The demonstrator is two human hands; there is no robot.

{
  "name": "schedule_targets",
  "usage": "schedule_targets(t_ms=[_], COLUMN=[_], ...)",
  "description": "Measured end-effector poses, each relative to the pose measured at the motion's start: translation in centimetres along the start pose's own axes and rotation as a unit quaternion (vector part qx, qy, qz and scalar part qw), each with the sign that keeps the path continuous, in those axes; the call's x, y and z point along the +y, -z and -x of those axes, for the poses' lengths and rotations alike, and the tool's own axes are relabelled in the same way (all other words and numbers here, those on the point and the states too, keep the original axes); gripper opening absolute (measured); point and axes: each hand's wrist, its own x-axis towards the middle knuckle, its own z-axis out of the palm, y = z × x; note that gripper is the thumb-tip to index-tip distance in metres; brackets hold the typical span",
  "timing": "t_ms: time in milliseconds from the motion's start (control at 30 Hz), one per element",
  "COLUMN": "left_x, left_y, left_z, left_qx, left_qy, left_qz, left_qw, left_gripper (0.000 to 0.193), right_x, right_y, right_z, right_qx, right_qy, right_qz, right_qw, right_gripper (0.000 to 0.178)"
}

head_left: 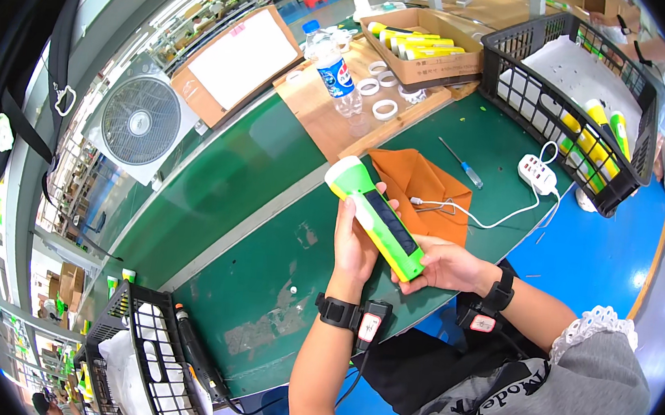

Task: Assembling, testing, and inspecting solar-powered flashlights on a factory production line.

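A green and yellow flashlight (375,217) with a dark panel along its side is held above the green tabletop. My left hand (357,245) wraps round it near its wide white-and-green head. At the tail end, my right hand (444,266) grips it with the thumb along its side. Beneath and beyond the flashlight lies an orange cloth (418,179). A white charging cable (497,224) crosses this cloth, its plug end near the flashlight. It runs to a white multi-port charger (537,175) on the right. Past the cloth rests a small screwdriver (463,165) with a clear blue handle.
A black crate (568,141) with several flashlights stands at the right. Behind the cloth are a cardboard box (431,72) of flashlights, tape rolls (384,109) and a plastic bottle (333,69). Another black crate (157,358) and a corded electric screwdriver (197,351) are at the lower left.
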Motion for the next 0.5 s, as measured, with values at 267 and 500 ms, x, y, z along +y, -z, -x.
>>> schedule_targets(t_ms=[267, 500], left_x=[-0.2, -0.1], left_y=[0.3, 0.5], left_z=[-0.5, 0.2], left_qx=[-0.022, -0.12], left_qy=[-0.007, -0.052], left_qz=[-0.041, -0.191], left_qw=[0.999, 0.973], left_gripper=[0.048, 0.071], right_x=[-0.7, 1.0], right_y=[0.7, -1.4], right_z=[-0.3, -0.2], right_qx=[-0.03, 0.16], right_qy=[-0.036, 0.101], right_qz=[-0.075, 0.259], right_qw=[0.996, 0.947], right_gripper=[0.06, 0.051])
